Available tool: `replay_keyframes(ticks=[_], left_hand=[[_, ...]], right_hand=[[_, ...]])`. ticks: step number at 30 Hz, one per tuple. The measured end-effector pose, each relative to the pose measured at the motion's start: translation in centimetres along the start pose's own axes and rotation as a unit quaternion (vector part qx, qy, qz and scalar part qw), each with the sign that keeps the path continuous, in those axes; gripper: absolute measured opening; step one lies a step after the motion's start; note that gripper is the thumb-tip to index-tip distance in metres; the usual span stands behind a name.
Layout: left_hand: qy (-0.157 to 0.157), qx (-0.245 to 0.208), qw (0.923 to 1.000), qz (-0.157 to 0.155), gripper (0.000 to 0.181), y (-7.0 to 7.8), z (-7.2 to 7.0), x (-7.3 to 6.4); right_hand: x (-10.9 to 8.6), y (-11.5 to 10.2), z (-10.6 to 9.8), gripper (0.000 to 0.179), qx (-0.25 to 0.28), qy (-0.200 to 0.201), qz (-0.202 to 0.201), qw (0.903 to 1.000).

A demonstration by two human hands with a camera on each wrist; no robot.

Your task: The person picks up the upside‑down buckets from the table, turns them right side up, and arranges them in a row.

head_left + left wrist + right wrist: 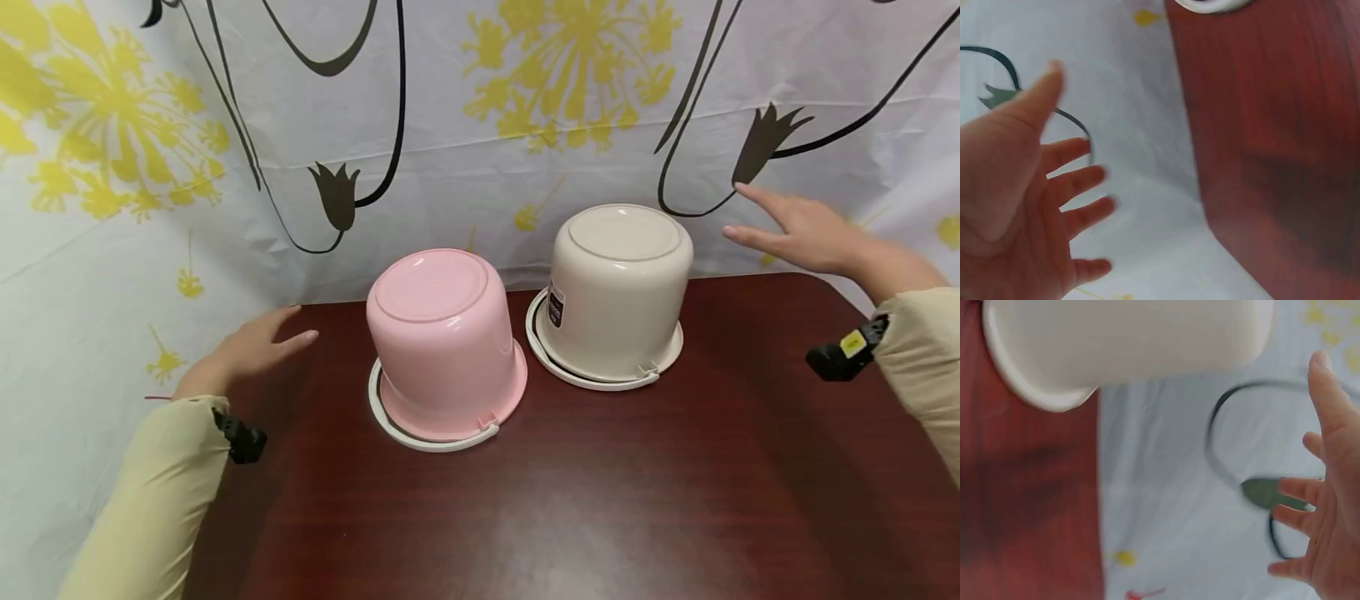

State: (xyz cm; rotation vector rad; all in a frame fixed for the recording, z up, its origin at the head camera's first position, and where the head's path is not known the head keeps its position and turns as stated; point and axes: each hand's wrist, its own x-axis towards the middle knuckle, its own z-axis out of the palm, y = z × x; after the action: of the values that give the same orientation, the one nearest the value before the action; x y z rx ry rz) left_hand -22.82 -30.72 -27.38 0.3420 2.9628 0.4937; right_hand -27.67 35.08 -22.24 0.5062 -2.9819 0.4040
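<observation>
While your left hand hangs spread left of the upturned pink bucket, that bucket looks light, stiff, slippery, best held by its rim; right of it stands the similar cream bucket, then your right hand, also spread.

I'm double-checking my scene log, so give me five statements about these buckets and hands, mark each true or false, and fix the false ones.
1. The pink bucket stands upside down on the table. True.
2. The cream bucket lies on its side. False: it is upside down too.
3. The left hand and right hand hold nothing. True.
4. The right hand is nearer the pink bucket. False: it is nearer the cream one.
5. The cream bucket bears a dark label. True.
</observation>
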Motion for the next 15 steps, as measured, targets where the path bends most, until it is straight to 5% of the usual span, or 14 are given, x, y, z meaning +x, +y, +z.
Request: replay_keyframes(ticks=[7, 15], left_hand=[[0.041, -0.029, 0.9947, 0.090, 0.040, 2.3, -0.1, -0.9], [0.063, -0.008, 0.9851, 0.160, 0.029, 5.4, 0.7, -1.9]], right_hand=[[-1.4, -6.5, -1.3, 0.058, 0.007, 0.076, -0.076, 0.9941], [-2.8, -12.2, 0.3, 0.040, 0.004, 0.128, -0.170, 0.9771]])
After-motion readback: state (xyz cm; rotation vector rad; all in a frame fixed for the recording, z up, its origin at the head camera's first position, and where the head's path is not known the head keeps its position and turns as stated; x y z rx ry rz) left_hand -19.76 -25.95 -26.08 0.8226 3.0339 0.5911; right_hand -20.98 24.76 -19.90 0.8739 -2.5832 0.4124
